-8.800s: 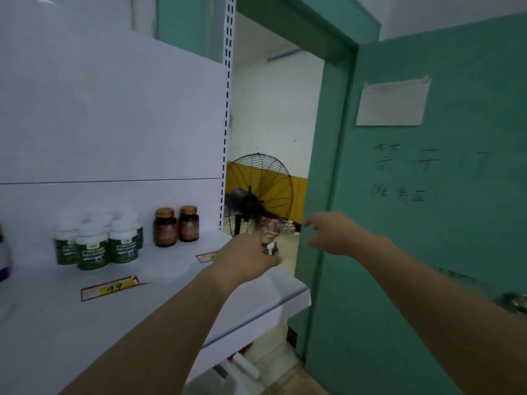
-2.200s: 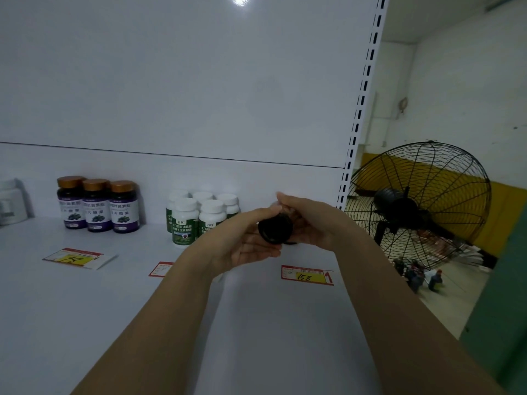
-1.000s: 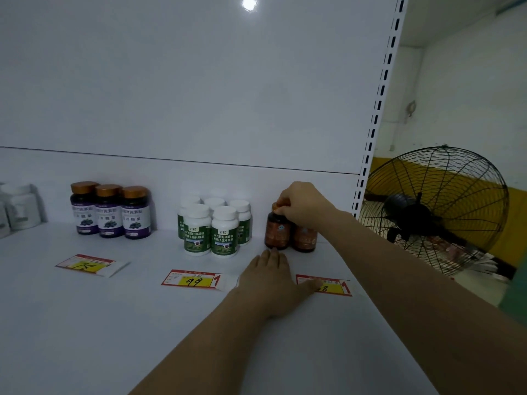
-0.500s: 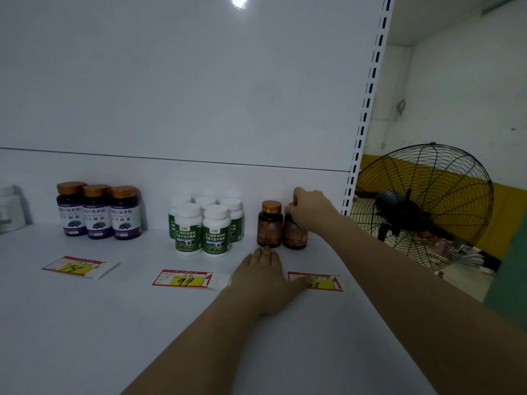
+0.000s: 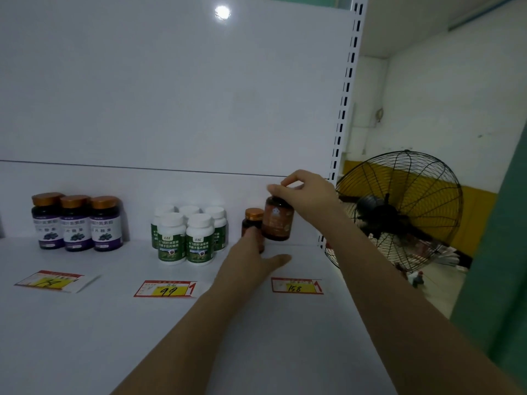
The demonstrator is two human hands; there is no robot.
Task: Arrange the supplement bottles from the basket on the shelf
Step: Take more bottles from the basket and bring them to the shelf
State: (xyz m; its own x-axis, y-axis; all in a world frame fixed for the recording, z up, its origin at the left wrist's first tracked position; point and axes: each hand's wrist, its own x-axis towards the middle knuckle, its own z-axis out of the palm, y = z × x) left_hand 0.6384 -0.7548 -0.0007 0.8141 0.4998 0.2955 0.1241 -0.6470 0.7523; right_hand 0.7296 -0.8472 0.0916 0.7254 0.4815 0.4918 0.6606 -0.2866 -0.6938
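— Two hands behind the price tag [image 5: 296, 285]?
— Yes. The right hand [image 5: 308, 198] pinches the held bottle [image 5: 278, 222], hiding its cap. The left hand [image 5: 253, 263], fingers straight, covers the other bottle [image 5: 248, 226] at its base. Contents: can't tell.

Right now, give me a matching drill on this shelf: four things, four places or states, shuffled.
Things:
1. purple bottles
2. white-cap bottles
3. right hand
4. 158 tag

Places or states:
a. lies flat on the shelf, rightmost of the tags
b. grips a brown bottle by its cap
c. row of three, far left
d. cluster with green labels, mid-shelf

Pairs: 1-c, 2-d, 3-b, 4-a
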